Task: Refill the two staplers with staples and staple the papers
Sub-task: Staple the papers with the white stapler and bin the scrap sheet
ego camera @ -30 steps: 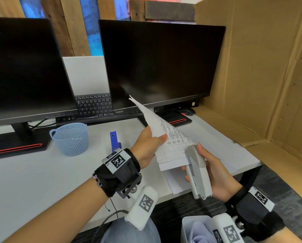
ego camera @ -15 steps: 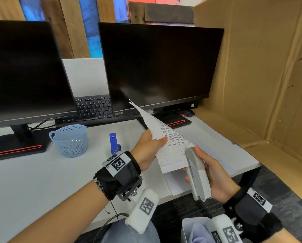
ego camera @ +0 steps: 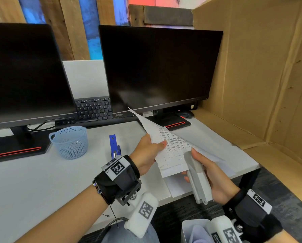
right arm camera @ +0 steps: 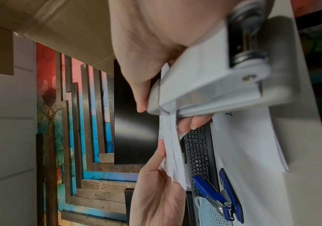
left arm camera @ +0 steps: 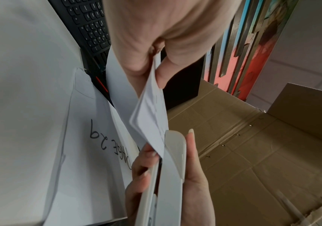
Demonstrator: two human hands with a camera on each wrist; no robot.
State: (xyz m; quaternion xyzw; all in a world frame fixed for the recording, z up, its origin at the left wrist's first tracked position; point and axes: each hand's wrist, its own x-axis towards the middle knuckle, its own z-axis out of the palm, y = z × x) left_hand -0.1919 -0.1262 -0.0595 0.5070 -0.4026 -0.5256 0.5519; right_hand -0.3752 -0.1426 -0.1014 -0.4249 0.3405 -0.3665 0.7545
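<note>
Hands [ego camera: 147,152] [ego camera: 212,178] hold papers [ego camera: 171,148] (two staplers [ego camera: 197,179] [ego camera: 114,146]).

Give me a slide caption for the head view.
Left hand holds papers in white stapler gripped by right hand.

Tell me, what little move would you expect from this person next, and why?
Probably a squeeze of the right hand to close the white stapler. The corner of the paper stack pinched by the left hand already sits between the stapler's two halves, and the right thumb lies along its top, so pressing should drive a staple.
</note>
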